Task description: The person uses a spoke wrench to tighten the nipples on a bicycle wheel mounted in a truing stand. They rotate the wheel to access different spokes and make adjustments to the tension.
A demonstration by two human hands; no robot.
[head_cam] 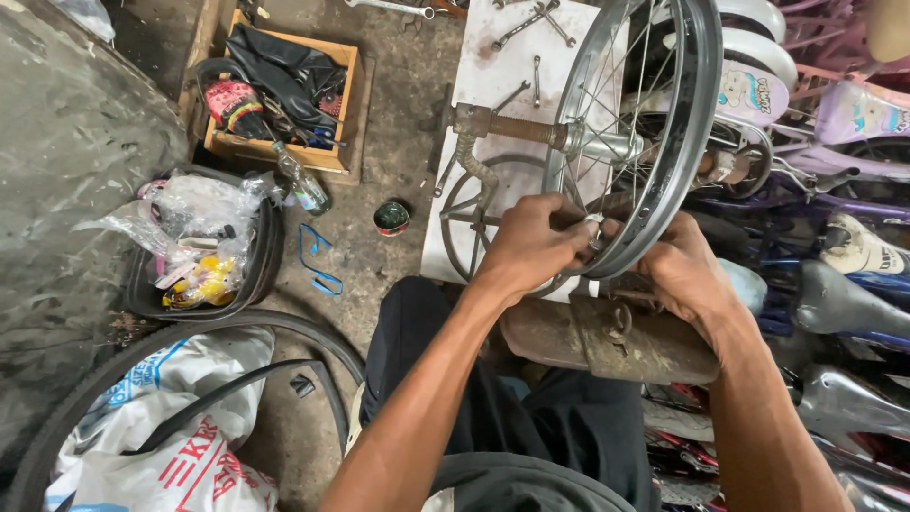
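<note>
I have one bare bicycle wheel rim (664, 142) in front of me, spoked, mounted on one rusty truing stand (493, 123). Both my hands are on its lower edge: my left hand (531, 242) is curled, fingers pressed together around the rim and pinching at a spoke end, and my right hand (678, 270) grips the rim from the other side, just beside the left. Behind the rim lies a white board (493, 66) with at least four wrenches (531, 24) on it. Left of the rim stand one small green tin (391, 217), one glass bottle (301, 180) and one wooden box (284, 95) of tools. Right of the rim, children's bicycles (834, 123) crowd close. One loose tyre (190, 360) curves over a white sack (180, 436), well left of the rim.
</note>
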